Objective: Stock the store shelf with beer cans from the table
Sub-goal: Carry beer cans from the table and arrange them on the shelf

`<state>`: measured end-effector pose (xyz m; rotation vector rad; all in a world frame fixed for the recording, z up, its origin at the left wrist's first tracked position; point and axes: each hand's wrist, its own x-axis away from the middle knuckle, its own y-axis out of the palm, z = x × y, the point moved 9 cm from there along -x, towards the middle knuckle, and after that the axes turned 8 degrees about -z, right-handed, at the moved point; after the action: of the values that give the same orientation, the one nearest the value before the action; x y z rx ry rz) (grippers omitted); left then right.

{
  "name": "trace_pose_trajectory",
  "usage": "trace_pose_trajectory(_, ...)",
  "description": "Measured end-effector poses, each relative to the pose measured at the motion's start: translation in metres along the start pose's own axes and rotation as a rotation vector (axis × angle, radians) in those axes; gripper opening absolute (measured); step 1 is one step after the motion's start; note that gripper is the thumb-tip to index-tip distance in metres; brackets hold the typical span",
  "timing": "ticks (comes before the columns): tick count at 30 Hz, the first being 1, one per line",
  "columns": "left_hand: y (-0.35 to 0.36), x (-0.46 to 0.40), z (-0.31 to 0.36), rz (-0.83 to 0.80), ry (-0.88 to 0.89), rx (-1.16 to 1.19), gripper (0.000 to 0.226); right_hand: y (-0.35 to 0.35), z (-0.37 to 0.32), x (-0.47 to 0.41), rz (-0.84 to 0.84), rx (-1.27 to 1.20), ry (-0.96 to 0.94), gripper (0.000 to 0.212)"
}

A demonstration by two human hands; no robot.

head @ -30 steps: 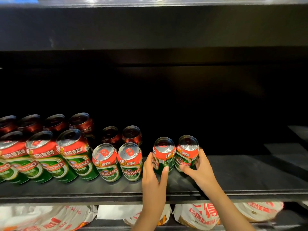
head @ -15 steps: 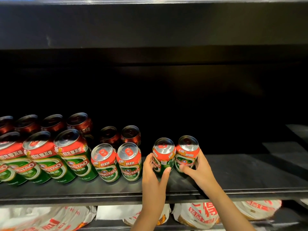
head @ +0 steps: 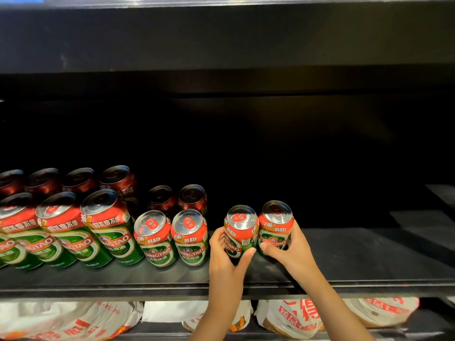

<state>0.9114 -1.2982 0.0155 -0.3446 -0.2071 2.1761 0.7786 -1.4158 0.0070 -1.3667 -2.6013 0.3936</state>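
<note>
Two green and red beer cans stand side by side on the black shelf (head: 357, 262). My left hand (head: 226, 262) grips the left can (head: 240, 230), thumb on its front and fingers round its left side. My right hand (head: 293, 254) grips the right can (head: 275, 226), thumb across its front and fingers behind its right side. To the left stand a short can (head: 189, 238) and another short can (head: 155, 241), then several taller cans (head: 108, 227), with a darker back row (head: 118, 178) behind them.
The shelf's right half is bare black board, with a dark back wall. The shelf above (head: 221, 33) overhangs the top. Below the shelf's front edge lie white bags with red print (head: 295, 313) on a lower level.
Both hands have kept their hold and the two cans have stayed in nearly the same spot. My left thumb has curled further round the left can's front.
</note>
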Motion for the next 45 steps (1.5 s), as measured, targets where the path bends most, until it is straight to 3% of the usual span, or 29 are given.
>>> trace_pose_trajectory(6, -0.001, 0.001, -0.005, 0.032, 0.001, 0.003, 0.083, 0.001, -0.002, 0.001, -0.020, 0.002, -0.015, 0.065)
trace_pose_trajectory(12, -0.002, 0.002, 0.003, 0.042, 0.044, -0.084, 0.064, 0.001, -0.005, 0.001, -0.032, -0.008, -0.034, 0.067)
trace_pose_trajectory(17, 0.004, 0.003, -0.009, -0.019, -0.002, -0.054, 0.064, 0.002, -0.004, 0.002, -0.048, -0.031, -0.041, 0.066)
trace_pose_trajectory(23, -0.001, 0.003, -0.002, 0.063, 0.022, -0.020, 0.061, 0.002, -0.003, 0.001, -0.048, -0.037, -0.033, 0.067)
trace_pose_trajectory(33, 0.000, 0.006, 0.008, 0.148, 0.146, -0.278, 0.071, 0.002, -0.003, 0.002, -0.042, -0.045, -0.022, 0.070)
trace_pose_trajectory(37, 0.000, 0.009, 0.007, 0.124, 0.134, -0.249, 0.062, 0.001, -0.003, 0.002, -0.042, -0.047, -0.029, 0.069)
trace_pose_trajectory(45, 0.000, 0.010, 0.002, 0.133, 0.095, -0.197, 0.069, 0.001, -0.004, 0.002, -0.048, -0.055, -0.041, 0.068)
